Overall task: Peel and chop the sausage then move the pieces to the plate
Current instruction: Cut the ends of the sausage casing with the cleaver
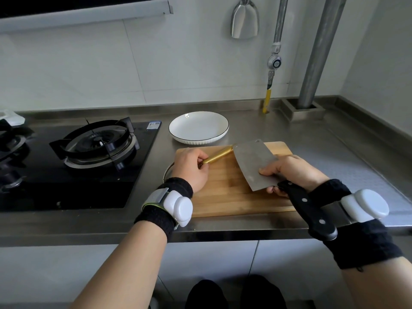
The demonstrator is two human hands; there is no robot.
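A sausage (217,155) in a gold wrapper lies on the wooden cutting board (225,197). My left hand (192,168) pinches its near end. My right hand (292,172) grips a cleaver (254,163) by its black handle, with fingers lying on the flat of the blade. The blade's front edge meets the far end of the sausage and hides its tip. A white plate (198,128) with a dark rim stands empty behind the board.
A black gas hob (73,161) with burners takes up the left of the steel counter (334,148). A round metal rim (167,172) shows under my left hand at the board's left edge. Pipes (316,52) and a hanging scoop (244,21) are on the back wall.
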